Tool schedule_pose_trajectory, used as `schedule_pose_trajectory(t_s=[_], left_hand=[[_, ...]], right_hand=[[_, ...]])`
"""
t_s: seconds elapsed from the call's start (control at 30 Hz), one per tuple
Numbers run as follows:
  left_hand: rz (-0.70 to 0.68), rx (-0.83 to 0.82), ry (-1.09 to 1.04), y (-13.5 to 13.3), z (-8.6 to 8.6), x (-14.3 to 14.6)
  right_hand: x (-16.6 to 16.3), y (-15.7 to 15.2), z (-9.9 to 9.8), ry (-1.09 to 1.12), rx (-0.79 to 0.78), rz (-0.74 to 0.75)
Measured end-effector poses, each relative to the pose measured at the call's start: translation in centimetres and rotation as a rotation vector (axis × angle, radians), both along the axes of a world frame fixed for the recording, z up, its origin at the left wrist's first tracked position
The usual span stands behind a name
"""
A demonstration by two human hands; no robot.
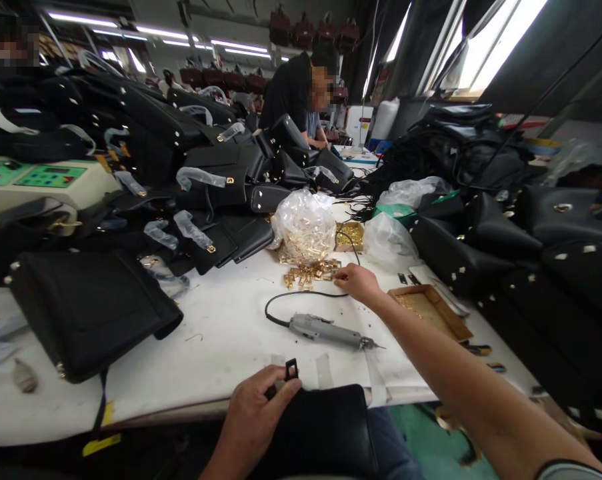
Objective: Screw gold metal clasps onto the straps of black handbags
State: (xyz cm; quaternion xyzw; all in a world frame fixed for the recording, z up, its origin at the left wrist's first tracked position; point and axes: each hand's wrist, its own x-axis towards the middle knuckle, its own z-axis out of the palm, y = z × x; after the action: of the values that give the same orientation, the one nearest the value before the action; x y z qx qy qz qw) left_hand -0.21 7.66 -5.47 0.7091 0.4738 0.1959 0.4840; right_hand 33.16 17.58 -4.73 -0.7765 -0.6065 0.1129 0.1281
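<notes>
My left hand [253, 417] pinches a small black tab [291, 369] with a rectangular slot, holding it upright just above a black leather bag [325, 427] at the table's front edge. Stretched across the table, my right hand [359, 283] has its fingers pressed together at the right end of a pile of gold metal buckles [303, 275]. What sits between those fingertips is too small to make out. Between my two hands a grey electric screwdriver [328, 330] lies on the white table, its bit pointing right and its black cord looping behind it.
Behind the pile stand a clear plastic bag [305, 227] of gold fittings and a small box [349, 235] of gold pieces. An open cardboard tray [433, 313] lies right, under my forearm. Black handbags [95, 307] crowd both sides. A co-worker [293, 93] bends over beyond.
</notes>
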Motion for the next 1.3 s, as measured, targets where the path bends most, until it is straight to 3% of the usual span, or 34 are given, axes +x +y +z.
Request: schedule_pose_trajectory(t_s=[0.2, 0.33, 0.5, 0.57, 0.73, 0.93, 1.07, 1.3], left_hand=[[0.033, -0.034, -0.058, 0.0, -0.6, -0.4], [-0.029, -0.026, -0.117, -0.1, 0.4, -0.7], [-0.017, -0.004, -0.169, -0.5, 1.6, -0.7], [0.024, 0.008, -0.192, -0.8, 1.6, -0.6], [0.109, 0.029, -0.274, -2.1, 1.8, -0.5], [0.153, 0.083, -0.31, -3.3, 3.1, -0.6], [0.172, 0.106, -0.301, -3.7, 3.4, -0.6], [0.249, 0.135, -0.319, -4.4, 3.1, -0.5]], right_hand=[[-0.3, 0.4, 0.8, 0.124, 0.066, -0.016], [-2.8, -2.2, 2.4, 0.332, 0.108, 0.002], [-8.6, -8.8, 3.9, 1.039, 0.07, 0.101], [-10.5, -10.9, 4.1, 1.183, 0.023, 0.123], [-12.5, -13.6, 4.5, 1.117, -0.012, 0.266], [-12.9, -14.7, 7.4, 0.803, 0.002, 0.327], [-13.8, -15.1, 8.3, 0.894, -0.017, 0.295], [-14.9, -15.9, 7.6, 0.988, 0.038, 0.229]])
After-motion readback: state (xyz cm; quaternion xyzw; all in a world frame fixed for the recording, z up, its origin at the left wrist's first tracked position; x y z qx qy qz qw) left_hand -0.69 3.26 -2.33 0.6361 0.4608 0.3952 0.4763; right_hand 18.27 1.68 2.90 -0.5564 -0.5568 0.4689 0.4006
